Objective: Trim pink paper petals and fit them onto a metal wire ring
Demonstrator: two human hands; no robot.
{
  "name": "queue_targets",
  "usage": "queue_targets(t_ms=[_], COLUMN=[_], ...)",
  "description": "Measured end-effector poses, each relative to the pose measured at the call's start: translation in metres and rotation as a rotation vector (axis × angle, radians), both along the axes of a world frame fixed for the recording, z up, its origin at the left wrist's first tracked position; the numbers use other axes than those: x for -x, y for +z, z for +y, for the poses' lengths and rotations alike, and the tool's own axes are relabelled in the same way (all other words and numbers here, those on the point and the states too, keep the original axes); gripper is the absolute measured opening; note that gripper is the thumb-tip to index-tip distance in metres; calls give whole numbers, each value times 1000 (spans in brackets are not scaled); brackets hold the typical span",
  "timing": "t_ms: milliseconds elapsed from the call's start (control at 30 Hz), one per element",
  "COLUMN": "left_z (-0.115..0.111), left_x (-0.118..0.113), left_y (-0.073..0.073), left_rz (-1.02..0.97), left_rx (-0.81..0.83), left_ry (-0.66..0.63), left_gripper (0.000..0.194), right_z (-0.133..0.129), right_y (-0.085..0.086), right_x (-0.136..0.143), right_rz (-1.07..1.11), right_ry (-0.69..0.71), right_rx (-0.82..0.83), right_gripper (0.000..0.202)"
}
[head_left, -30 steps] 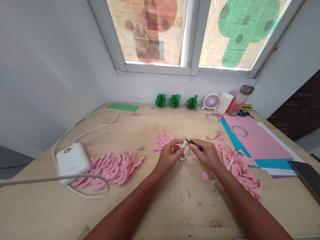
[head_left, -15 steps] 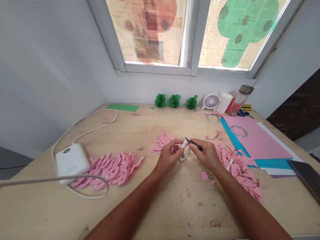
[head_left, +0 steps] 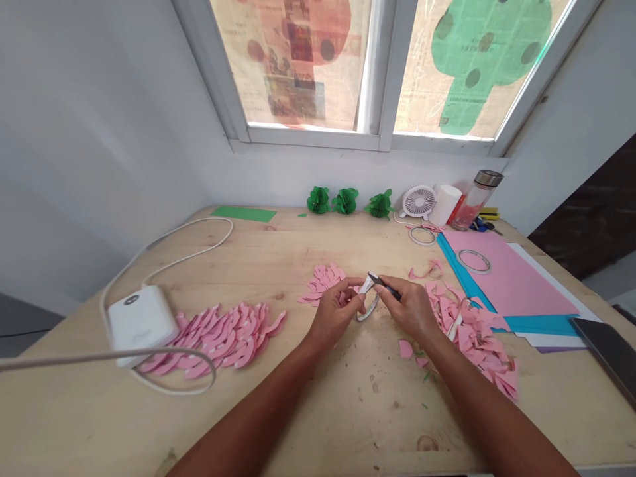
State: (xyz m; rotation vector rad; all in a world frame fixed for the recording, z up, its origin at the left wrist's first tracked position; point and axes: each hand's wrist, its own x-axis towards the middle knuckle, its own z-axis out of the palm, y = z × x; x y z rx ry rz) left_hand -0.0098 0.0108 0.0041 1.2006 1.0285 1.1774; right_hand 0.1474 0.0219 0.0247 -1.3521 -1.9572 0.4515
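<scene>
My left hand (head_left: 340,306) pinches a roll of white double-sided tape (head_left: 368,311) by its free strip, and the ring hangs below the fingers. My right hand (head_left: 410,305) is closed on a slim dark-handled tool (head_left: 389,289), whose kind I cannot make out. The tool's pointed tip rests against the tape strip, between both hands. Just behind the left hand lies a small cluster of curved pink paper petals (head_left: 320,281). By the right wrist is a heap of pink paper scraps (head_left: 479,338).
Many pink petals (head_left: 233,334) lie at left beside a white power bank (head_left: 142,324) with a looping cable. Green paper pieces (head_left: 345,201), a small fan (head_left: 419,201) and a glass bottle (head_left: 477,200) stand at the back. Coloured sheets (head_left: 527,281) and a phone (head_left: 606,351) are at right.
The view has shifted very slightly. Both hands, the tape and the dark tool stay nearly where they were.
</scene>
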Motion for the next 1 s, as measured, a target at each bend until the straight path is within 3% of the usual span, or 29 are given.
queue_targets(t_ms=[300, 567, 1000], left_z=[-2, -1, -2], left_x=[-2, -3, -3], left_y=[3, 2, 0], left_rz=[2, -22, -50], left_rx=[-3, -8, -9], left_ry=[18, 42, 19], left_gripper=[26, 25, 29], right_z=[3, 1, 2], right_y=[4, 3, 1], right_x=[-7, -3, -3], right_rz=[0, 36, 115], right_ry=[-64, 71, 154], right_rx=[13, 54, 103], right_gripper=[31, 33, 34])
